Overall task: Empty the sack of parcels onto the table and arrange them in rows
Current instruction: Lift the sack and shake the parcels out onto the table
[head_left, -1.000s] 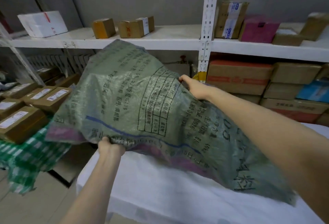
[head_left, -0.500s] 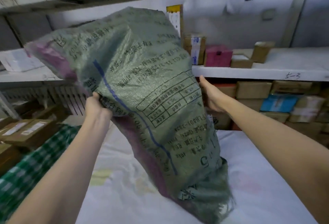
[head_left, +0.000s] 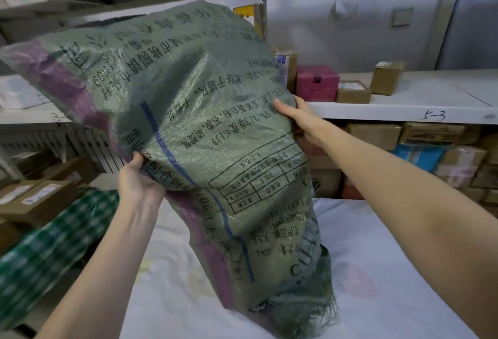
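Note:
A green woven sack (head_left: pixel 188 128) with black print, a blue stripe and purple edges is held upside down above the white-covered table (head_left: pixel 390 284). Its frayed mouth touches the table at the bottom centre. My left hand (head_left: pixel 138 181) grips the sack's left edge from below. My right hand (head_left: pixel 301 120) holds the sack's right side with fingers wrapped round the cloth. The parcels are hidden inside the sack; none lies on the table.
White shelves (head_left: pixel 404 107) stand behind the table with cardboard boxes and a pink box (head_left: pixel 316 82) on them. Lower shelves on the right hold several cartons. On the left, brown boxes (head_left: pixel 35 201) sit on a green checked cloth (head_left: pixel 48 252).
The sack has swung from lying across the table to hanging mouth-down, its closed end lifted high. Both hands rose with it and keep their hold.

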Motion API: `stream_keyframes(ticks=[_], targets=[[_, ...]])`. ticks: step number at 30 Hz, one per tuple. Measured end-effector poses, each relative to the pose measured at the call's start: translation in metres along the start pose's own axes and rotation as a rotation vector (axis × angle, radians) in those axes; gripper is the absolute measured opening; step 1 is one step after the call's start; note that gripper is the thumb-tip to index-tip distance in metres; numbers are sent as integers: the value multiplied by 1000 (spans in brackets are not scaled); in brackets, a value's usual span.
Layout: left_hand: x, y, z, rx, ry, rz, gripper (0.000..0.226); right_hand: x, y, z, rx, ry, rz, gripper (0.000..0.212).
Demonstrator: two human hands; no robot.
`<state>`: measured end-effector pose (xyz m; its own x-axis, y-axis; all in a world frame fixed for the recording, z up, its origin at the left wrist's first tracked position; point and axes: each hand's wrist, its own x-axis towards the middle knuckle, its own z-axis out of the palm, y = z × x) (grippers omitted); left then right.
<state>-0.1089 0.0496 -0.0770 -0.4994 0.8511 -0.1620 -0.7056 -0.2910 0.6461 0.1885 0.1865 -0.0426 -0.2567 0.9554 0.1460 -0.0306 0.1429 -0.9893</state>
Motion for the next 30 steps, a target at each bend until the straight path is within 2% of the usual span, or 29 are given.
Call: stream_keyframes(ticks=[3,4,6,10,12,14,17,23,26,28,30], targets=[[-5,2,9,-22,-21,44,24,2,-2,4,129,-41,-4,69],[-5,3,13,-31,-23,61,29,3,-2,5,139,-26,-16,64],[-5,7,19,-45,-27,88,34,5,-7,3,183,-9,-40,69],[0,20,33,-72,-51,131,35,6,-24,-3,234,13,-80,57],[1,26,44,-71,-84,157,29,5,-29,-5,248,27,-107,62],[1,27,51,-65,-118,178,33,4,-29,-6,249,38,-117,64],[-4,15,50,-24,-134,173,38,-2,-14,-10,245,51,-80,56],[-6,-4,32,51,-103,200,37,-8,16,-17,243,5,1,61],[-14,-8,30,234,-98,273,24,-8,20,-17,157,78,-22,55],[-18,-13,27,324,-58,316,27,-9,22,-14,40,164,-47,51],[-19,-16,23,380,-62,348,37,-15,25,-9,6,253,-74,38]])
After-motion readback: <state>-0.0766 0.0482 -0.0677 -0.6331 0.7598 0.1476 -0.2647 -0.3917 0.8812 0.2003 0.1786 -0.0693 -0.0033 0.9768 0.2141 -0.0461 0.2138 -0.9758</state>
